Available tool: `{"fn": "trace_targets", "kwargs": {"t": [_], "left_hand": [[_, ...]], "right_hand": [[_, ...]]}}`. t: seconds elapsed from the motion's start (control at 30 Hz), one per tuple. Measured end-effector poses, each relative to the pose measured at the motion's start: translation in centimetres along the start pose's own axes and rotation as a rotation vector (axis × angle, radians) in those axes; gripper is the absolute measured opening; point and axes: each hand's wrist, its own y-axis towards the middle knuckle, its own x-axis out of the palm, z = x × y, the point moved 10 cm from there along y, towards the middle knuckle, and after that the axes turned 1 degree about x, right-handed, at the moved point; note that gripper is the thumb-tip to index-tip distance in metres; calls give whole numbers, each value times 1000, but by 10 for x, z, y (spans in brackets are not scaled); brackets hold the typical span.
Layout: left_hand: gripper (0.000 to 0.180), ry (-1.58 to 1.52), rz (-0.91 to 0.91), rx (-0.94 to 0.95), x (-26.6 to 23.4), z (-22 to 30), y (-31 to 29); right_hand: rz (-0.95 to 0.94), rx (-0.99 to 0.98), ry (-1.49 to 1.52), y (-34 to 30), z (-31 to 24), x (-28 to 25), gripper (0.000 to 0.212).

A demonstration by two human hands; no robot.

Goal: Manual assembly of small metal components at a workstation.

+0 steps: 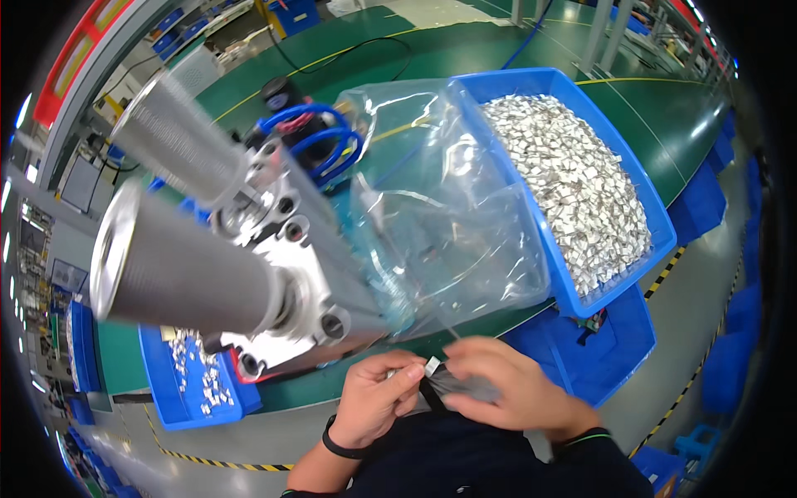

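Note:
Close in front of my body, my left hand (pixel 378 394) is closed, thumb and forefinger pinched on a small white square piece (pixel 432 366). My right hand (pixel 506 386) is beside it, smeared by motion, with its fingers curled in toward the piece. A blurred grey shape shows under its fingers, and a thin grey sliver juts out beyond them; I cannot make out what it holds. Just past my hands lies a clear plastic bag (pixel 448 241). Right of the bag, a blue tray (pixel 544 83) is heaped with small white and silver pieces (pixel 573 191).
A metal machine (pixel 307 290) with two grey cylinders (pixel 183 266) stands at the left. Below it, a blue bin (pixel 178 407) holds scattered small white pieces. Coiled blue hose (pixel 344 149) lies behind the machine. Another blue bin (pixel 614 353) sits below the tray at the right.

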Motion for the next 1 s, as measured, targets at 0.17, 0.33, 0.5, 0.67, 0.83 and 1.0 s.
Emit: {"fn": "trace_targets", "kwargs": {"t": [0.17,0.33,0.5,0.67,0.83,1.0], "left_hand": [[11,-145,-9,-33,-72,14,-86],[8,-160,104,7,-139,36,-160],[8,-128,176,63,-183,43,-207],[19,-75,312,180,-189,53,-224],[28,10,363,262,-195,48,-217],[29,-13,359,241,-192,50,-204]], "right_hand": [[-42,-46,274,-13,-26,128,17],[-113,16,420,-26,-58,219,16],[-138,-136,265,-36,-96,268,14],[-147,-87,369,-29,-92,271,14],[-153,-54,453,-11,-74,266,15],[-198,142,609,-2,-48,270,14]]}}
